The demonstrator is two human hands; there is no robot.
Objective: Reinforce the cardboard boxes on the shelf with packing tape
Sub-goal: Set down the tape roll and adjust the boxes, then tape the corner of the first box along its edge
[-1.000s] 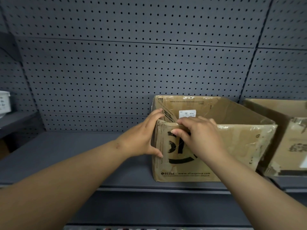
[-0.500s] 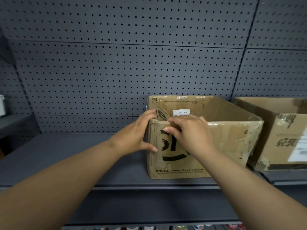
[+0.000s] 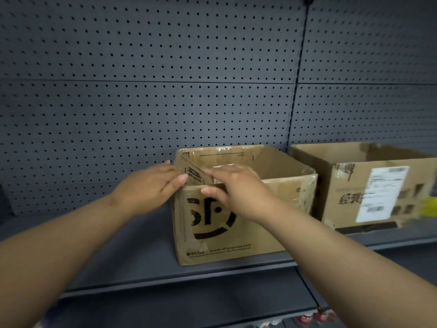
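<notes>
Hands sit on the SF Express box (image 3: 248, 233), apart from each other round its near-left corner. L hand (image 3: 151, 185) lies flat vs the left wall, fingers straight, thumb at the corner edge. R hand (image 3: 238, 190) pinches the front top rim, thumb on the front face, fingers over the edge. I see the box open-topped, near the shelf (image 3: 132, 252) front lip. Shelf deck stretches wide on its left. Second cardboard box (image 3: 343, 197) w/ shipping label (image 3: 380, 192) stands just beside on the right, narrow gap. Pegboard (image 3: 165, 102) behind.
</notes>
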